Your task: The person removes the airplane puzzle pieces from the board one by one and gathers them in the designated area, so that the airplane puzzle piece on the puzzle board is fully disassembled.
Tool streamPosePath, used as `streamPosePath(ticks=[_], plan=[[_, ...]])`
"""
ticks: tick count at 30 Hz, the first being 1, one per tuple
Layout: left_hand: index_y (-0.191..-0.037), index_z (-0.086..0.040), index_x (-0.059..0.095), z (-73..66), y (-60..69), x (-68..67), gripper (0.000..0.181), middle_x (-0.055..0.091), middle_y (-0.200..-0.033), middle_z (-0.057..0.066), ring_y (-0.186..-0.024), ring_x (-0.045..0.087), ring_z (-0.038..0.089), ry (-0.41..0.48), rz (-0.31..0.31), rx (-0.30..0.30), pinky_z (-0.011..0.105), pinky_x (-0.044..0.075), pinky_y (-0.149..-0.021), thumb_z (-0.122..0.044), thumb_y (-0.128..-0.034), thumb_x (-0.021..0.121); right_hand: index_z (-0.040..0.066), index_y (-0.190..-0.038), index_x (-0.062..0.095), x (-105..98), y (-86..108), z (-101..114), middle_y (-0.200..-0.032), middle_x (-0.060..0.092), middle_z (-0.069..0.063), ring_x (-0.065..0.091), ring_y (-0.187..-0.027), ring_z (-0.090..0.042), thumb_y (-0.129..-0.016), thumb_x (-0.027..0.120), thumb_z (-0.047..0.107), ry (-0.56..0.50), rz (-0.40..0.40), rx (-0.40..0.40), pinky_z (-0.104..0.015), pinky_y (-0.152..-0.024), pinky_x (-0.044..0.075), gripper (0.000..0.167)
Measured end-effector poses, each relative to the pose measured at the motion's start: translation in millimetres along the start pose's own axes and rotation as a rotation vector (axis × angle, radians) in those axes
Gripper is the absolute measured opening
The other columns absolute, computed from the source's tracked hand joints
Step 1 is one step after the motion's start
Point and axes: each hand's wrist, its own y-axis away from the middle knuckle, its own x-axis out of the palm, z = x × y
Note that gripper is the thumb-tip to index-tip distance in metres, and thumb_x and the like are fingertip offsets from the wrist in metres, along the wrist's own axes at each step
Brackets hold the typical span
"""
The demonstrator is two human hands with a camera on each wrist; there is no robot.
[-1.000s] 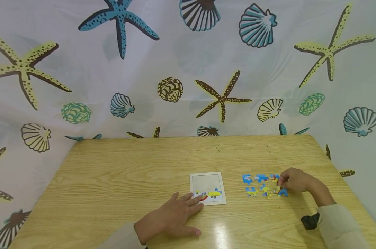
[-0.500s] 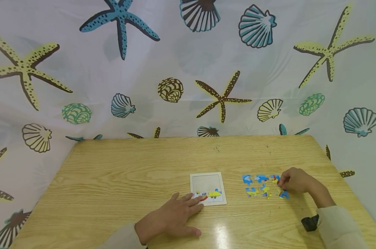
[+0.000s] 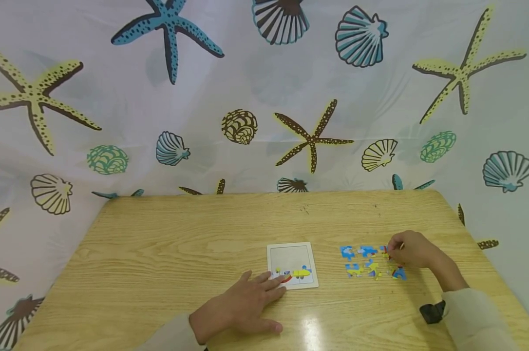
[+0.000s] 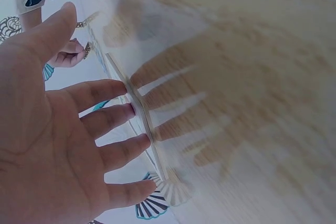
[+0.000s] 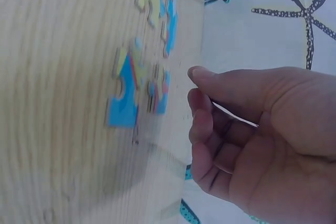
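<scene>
My left hand (image 3: 247,303) lies with spread fingers on the lower left edge of the white puzzle board (image 3: 291,244), whose bottom strip carries a yellow picture. The left wrist view has the fingertips of this hand (image 4: 63,140) against the thin board (image 4: 137,99). Above the upper right loose piece (image 3: 383,249) is my right hand (image 3: 413,249), partly covering it from the head camera. In the right wrist view the bent fingers and thumb of that hand (image 5: 268,124) show nothing between them, apart from the upper right piece (image 5: 160,100) and the blue lower right piece (image 5: 123,111).
Two more blue pieces (image 3: 347,252) (image 3: 367,251) lie in the back row of loose pieces. In the front row are a blue and yellow piece (image 3: 354,270) and a yellow one (image 3: 373,268). A shell-patterned cloth (image 3: 247,73) hangs behind the wooden table (image 3: 181,234).
My right hand has shifted slightly back and left, from between the two rightmost pieces to over the upper one. The lower right piece sits slightly farther right than a second ago. My left hand stays put.
</scene>
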Motion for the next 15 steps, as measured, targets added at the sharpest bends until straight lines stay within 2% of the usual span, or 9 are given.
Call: streamPosePath(ticks=[6,15], plan=[[-0.146,-0.020,0.038,-0.2,-0.2,1.0,0.077,0.031,-0.155,0.000,-0.142,0.031,0.028,-0.019,-0.010,0.011,0.059,0.029,-0.108,-0.069,-0.0865,0.044,0.002,-0.089,0.065,8.5,-9.9,14.6,-0.083,0.064,-0.006,0.054,-0.067,-0.014,-0.092,0.057,0.008,0.056,-0.026,-0.035,-0.029,-0.059,0.044,0.010],[-0.145,-0.019,0.041,0.5,-0.4,2.7,0.077,0.034,-0.154,0.003,-0.142,0.032,0.028,-0.026,-0.030,0.023,0.057,0.031,-0.108,-0.069,-0.0865,0.044,0.000,-0.093,0.066,15.2,-26.5,44.0,-0.084,0.064,-0.007,0.052,-0.066,-0.016,-0.092,0.059,0.009,0.005,-0.005,-0.081,-0.029,-0.058,0.043,0.011]])
